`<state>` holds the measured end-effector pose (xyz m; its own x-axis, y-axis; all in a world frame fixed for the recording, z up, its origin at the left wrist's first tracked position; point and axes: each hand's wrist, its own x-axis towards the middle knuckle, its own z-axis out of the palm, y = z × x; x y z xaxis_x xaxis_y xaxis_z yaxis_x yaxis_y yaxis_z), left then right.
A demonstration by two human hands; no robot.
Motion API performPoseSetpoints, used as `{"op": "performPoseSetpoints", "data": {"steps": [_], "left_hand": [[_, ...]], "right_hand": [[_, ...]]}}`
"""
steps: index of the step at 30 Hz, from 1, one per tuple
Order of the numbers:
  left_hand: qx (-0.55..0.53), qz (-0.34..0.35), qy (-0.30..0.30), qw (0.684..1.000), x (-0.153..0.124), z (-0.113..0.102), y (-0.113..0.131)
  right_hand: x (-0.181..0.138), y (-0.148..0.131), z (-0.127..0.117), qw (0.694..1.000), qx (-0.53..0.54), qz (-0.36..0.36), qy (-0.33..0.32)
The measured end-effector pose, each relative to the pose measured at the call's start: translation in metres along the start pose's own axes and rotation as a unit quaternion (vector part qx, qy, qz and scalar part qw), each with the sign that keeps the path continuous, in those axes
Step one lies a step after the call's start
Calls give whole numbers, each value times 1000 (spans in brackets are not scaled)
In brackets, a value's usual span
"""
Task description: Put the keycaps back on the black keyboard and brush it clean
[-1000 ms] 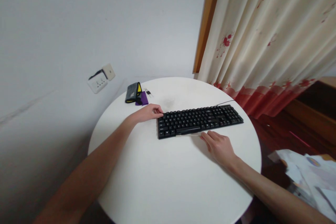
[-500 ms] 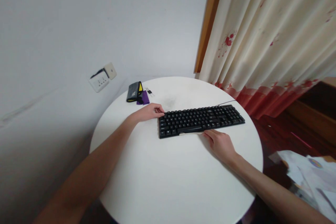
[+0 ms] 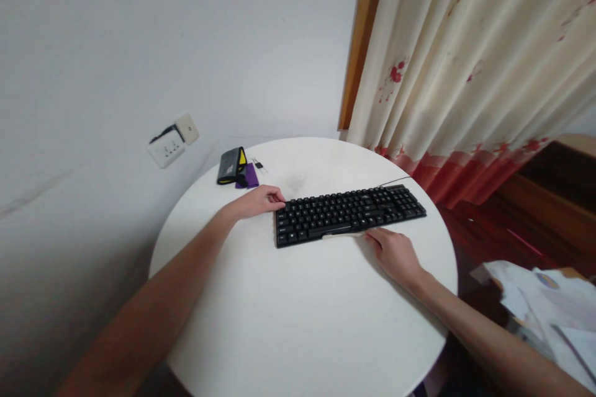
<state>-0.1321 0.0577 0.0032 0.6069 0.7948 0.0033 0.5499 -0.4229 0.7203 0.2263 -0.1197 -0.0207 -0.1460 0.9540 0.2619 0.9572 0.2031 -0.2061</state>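
Observation:
A black keyboard (image 3: pixel 344 214) lies flat on a round white table (image 3: pixel 307 310). My left hand (image 3: pixel 259 200) is at its upper left corner, thumb and fingers closed on the edge. Along the front edge of the keyboard runs a thin, pale strip (image 3: pixel 342 235), like a flat stick or folded cloth; its exact kind cannot be made out. My right hand (image 3: pixel 393 251) has its fingers closed on the right end of this strip, close against the keyboard's front edge. The fingertips of the right hand are partly hidden.
At the table's far left lie a grey and yellow pouch (image 3: pixel 230 166), a purple cloth (image 3: pixel 250 176) and a small black item (image 3: pixel 259 165). The keyboard's cable (image 3: pixel 395 180) trails off right. Wall sockets (image 3: pixel 167 147), a curtain (image 3: pixel 428 74) and papers (image 3: pixel 544 298) surround the table.
My right hand and the pale strip have slid a little to the right along the keyboard's front edge. My left hand stays at the corner. The whole view has shifted slightly.

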Motion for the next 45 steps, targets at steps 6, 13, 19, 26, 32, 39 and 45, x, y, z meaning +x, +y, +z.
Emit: {"op": "performPoseSetpoints", "data": {"steps": [6,13,19,26,32,39,45], "left_hand": [[27,-10,-1,1000,0,-2,5],[30,-10,-11,999,3,-3,2],[28,-18,-14,999,3,-2,0],[17,-16,-12,1000,4,-2,0],[19,-21,-13,1000,3,-3,3],[20,-17,-11,1000,5,-2,-2],[13,-17,-9,1000,5,-1,-1]], "right_hand": [[2,4,-4,1000,-6,-3,2],[-8,85,-19,997,-29,74,27],[-13,154,-35,985,-59,157,46],[-8,152,-29,992,-43,111,46],[-4,166,-26,988,-47,142,45],[-7,219,-33,968,-20,245,58],[-12,233,-38,931,-53,353,82]]}}
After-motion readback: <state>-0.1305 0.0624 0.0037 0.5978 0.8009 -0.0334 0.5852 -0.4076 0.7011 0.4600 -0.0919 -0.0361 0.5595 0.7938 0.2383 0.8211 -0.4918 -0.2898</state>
